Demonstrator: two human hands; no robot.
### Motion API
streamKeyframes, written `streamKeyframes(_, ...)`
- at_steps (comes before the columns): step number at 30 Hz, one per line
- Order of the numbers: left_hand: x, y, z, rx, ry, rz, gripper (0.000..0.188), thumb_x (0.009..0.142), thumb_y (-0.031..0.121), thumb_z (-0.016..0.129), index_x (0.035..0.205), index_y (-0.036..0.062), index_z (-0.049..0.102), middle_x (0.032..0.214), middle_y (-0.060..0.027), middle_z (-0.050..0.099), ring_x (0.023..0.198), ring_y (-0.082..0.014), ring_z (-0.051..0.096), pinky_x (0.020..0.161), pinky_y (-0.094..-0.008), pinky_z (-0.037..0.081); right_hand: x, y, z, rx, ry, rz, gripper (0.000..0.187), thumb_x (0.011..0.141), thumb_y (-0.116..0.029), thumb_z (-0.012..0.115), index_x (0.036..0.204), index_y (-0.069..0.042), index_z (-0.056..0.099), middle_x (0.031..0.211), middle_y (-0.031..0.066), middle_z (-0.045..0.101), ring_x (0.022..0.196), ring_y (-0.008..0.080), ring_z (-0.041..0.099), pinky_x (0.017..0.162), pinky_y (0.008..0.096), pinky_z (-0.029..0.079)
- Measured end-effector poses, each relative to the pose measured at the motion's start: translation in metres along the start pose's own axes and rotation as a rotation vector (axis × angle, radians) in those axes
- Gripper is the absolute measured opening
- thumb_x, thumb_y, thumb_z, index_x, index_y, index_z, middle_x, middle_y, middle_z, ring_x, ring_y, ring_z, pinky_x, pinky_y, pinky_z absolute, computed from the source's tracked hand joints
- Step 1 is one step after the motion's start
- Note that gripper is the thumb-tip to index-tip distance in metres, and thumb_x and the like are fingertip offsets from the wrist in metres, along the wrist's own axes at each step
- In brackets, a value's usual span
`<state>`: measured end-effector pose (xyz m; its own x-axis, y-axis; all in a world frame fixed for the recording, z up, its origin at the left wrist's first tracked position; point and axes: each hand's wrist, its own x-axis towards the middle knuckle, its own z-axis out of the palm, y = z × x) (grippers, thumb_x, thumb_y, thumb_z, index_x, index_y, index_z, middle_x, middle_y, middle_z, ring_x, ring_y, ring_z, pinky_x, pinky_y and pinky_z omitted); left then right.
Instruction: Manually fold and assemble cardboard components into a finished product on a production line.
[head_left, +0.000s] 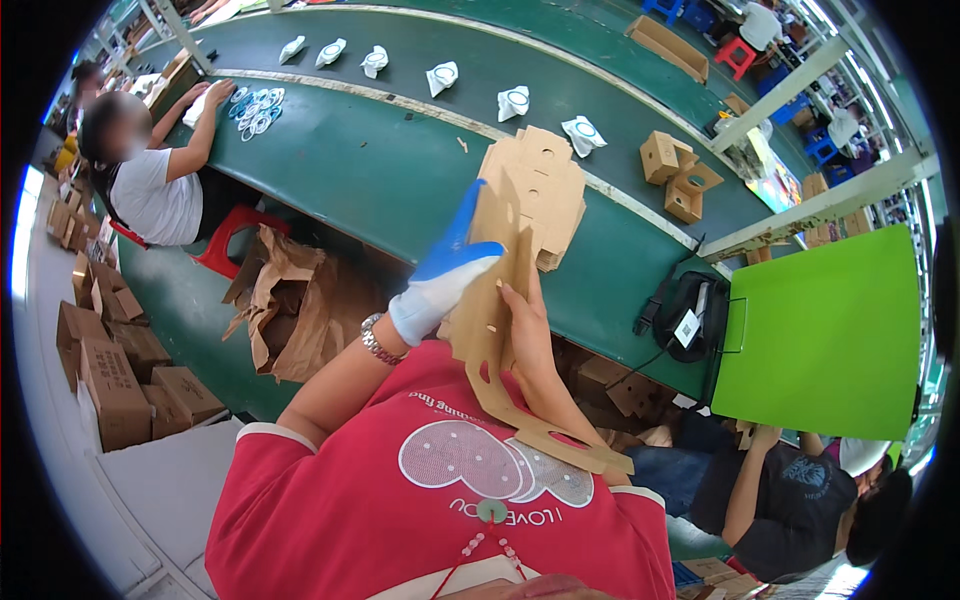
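Note:
A brown die-cut cardboard box blank is held upright in front of my chest, with a fold along its length and a long cut-out strip hanging toward my right forearm. My left hand, in a blue and white glove, presses against its left side. My bare right hand grips it from the right, thumb on the near face and the other fingers partly hidden. Just beyond, a stack of flat cardboard blanks with round holes lies on the green table.
White wrapped pieces sit in a row on the conveyor, with folded cardboard boxes to their right. A black bag and bright green panel stand at right. Co-workers sit on both sides. Crumpled brown paper fills a box.

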<state>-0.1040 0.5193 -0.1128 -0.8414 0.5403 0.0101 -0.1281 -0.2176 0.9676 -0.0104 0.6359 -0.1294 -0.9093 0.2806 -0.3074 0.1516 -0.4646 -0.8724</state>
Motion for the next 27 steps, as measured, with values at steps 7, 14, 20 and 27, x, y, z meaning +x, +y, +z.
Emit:
streamKeyframes(7,-0.008,-0.025,0.007,0.992,0.006,0.346,0.081,0.085,-0.001,0.056,0.156,0.0027,0.016,0.16,-0.0166,0.024,0.145,-0.024,0.028,0.117,-0.0348,0.026,-0.027,-0.008,0.006,-0.132,0.047,-0.177,0.062,0.1,-0.007,0.039,0.157,-0.008,0.017,0.159,0.0135,0.024,0.143,0.0233,0.031,0.116,0.0328,0.025)
streamKeyframes(14,-0.001,0.002,0.0,0.23,-0.044,0.054,0.074,0.092,0.002,0.056,0.156,0.0057,0.019,0.158,-0.0139,0.027,0.143,-0.0222,0.031,0.115,-0.0344,0.029,-0.006,-0.053,-0.013,-0.182,-0.19,-0.14,0.082,0.095,-0.008,0.057,0.158,-0.009,0.004,0.145,0.0174,0.043,0.107,0.0217,0.06,0.093,0.0331,0.048)
streamKeyframes(20,-0.005,0.0,-0.002,0.078,-0.217,-0.073,0.038,0.097,0.007,0.053,0.135,0.0048,0.053,0.143,-0.0084,0.05,0.133,-0.0175,0.043,0.111,-0.0353,0.036,0.002,-0.039,-0.033,-0.35,-0.16,-0.256,0.037,0.101,-0.025,0.045,0.129,-0.006,0.059,0.136,0.0146,0.052,0.12,0.0244,0.051,0.106,0.0359,0.037)
streamKeyframes(27,-0.004,-0.032,0.007,0.177,0.042,0.089,0.025,0.103,0.02,0.048,0.118,0.0054,0.063,0.137,-0.0095,0.051,0.126,-0.0181,0.048,0.108,-0.0338,0.038,0.011,-0.006,-0.025,-0.247,0.188,-0.427,0.018,0.101,-0.019,0.052,0.108,-0.004,0.061,0.117,0.0109,0.055,0.105,0.0138,0.055,0.091,0.0289,0.044)
